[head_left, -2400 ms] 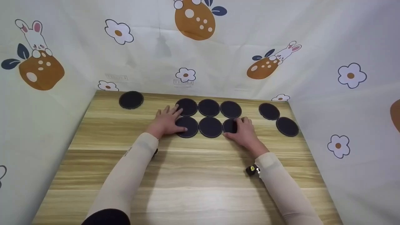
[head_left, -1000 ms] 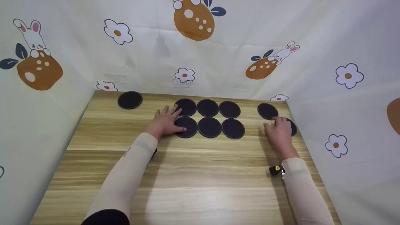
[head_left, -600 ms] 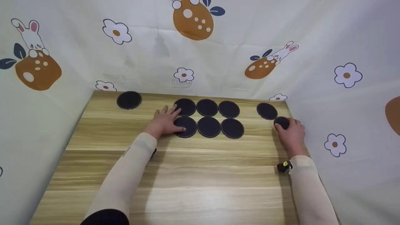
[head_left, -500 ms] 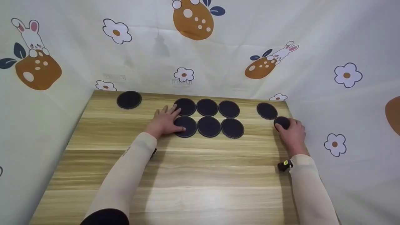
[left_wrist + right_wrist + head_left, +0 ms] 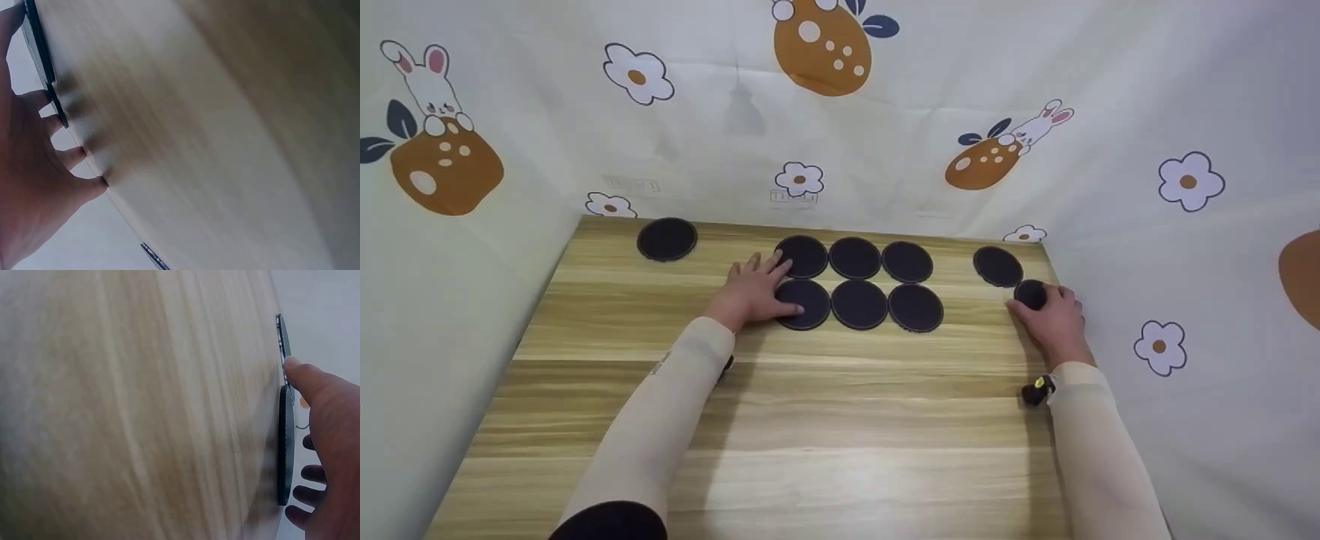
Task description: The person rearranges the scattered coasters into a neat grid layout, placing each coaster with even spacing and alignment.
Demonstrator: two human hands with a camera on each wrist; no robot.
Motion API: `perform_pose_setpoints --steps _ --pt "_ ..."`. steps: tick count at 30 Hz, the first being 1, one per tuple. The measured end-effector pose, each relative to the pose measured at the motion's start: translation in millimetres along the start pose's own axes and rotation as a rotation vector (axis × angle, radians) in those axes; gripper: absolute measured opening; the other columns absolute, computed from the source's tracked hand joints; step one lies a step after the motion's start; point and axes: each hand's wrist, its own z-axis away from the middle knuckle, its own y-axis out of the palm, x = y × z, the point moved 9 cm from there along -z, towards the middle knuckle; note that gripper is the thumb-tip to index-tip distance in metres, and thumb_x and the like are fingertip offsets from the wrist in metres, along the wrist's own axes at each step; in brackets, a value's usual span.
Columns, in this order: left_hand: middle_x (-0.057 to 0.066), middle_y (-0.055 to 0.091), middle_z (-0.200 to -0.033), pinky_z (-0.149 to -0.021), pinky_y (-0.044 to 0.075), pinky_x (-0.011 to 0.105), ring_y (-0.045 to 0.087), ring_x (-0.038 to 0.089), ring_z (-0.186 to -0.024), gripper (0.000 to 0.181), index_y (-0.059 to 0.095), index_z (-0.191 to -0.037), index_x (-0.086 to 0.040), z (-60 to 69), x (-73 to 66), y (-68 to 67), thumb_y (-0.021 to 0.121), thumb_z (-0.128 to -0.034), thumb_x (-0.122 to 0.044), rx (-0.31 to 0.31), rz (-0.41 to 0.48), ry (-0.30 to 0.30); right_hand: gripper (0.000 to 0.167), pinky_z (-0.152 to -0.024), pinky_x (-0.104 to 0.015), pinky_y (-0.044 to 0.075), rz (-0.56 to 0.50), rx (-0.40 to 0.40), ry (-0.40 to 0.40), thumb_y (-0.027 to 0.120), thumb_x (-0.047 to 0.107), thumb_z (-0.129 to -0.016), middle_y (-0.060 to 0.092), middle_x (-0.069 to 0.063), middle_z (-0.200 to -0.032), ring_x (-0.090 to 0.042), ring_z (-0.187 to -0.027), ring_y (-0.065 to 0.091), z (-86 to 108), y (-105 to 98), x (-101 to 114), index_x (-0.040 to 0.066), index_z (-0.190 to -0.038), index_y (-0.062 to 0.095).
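In the head view, black round coasters with stitched rims lie in two rows of three on the wooden table. My left hand [image 5: 746, 292] rests at the left end with fingers spread. Its fingertips touch the upper-left coaster [image 5: 804, 255]; its thumb lies on the lower-left coaster [image 5: 802, 300]. At the right, my right hand [image 5: 1054, 319] spans another coaster [image 5: 1030, 294], thumb by its left edge, fingers over its right side, which they hide. In the right wrist view that coaster [image 5: 286, 444] lies flat on the table and the thumb stands straight and away from the fingers.
One coaster [image 5: 997, 266] lies just up and left of the right hand, touching or nearly touching the spanned one. Another coaster [image 5: 667, 240] lies alone at the far left. Pale printed cloth [image 5: 885, 165] hangs around the table's back and sides.
My right hand has moved right from the lower-right coaster of the rows to the coaster near the table's right edge. Its thumb has since shifted left off that coaster's top. The left hand stays put.
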Motion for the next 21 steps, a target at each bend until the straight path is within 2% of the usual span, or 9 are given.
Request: perform_pose_setpoints --steps 7,13,21 --pt "0.013 0.012 -0.185 -0.129 0.009 0.077 0.008 0.053 -0.167 0.108 0.024 -0.178 -0.017 -0.2 0.3 -0.8 0.068 -0.0971 -0.073 -0.008 -0.014 -0.003 0.107 -0.126 -0.072 0.027 0.011 0.01 0.027 0.073 0.066 -0.098 0.027 -0.04 -0.169 -0.061 -0.155 0.027 -2.3 4.5 -4.6 -0.007 -0.167 0.037" --pt "0.013 0.012 -0.185 -0.129 0.009 0.077 0.009 0.054 -0.166 0.107 0.024 -0.178 -0.016 -0.7 0.7 1.0 0.067 -0.0978 -0.073 -0.01 -0.019 -0.004 0.103 -0.126 -0.071 0.027 0.02 0.015 0.046 0.07 0.067 -0.1 0.031 -0.042 -0.166 -0.06 -0.154 0.029 -2.7 6.1 -6.9 -0.007 -0.165 0.039" --pt "0.013 0.012 -0.185 -0.13 0.009 0.076 0.008 0.053 -0.167 0.107 0.025 -0.178 -0.016 -0.9 0.7 0.4 0.067 -0.0976 -0.073 -0.015 -0.021 -0.002 0.095 -0.122 -0.068 0.031 0.039 -0.06 0.036 0.074 0.061 -0.098 0.04 -0.046 -0.151 -0.061 -0.145 0.033 -3.3 4.3 -5.6 -0.011 -0.156 0.049"
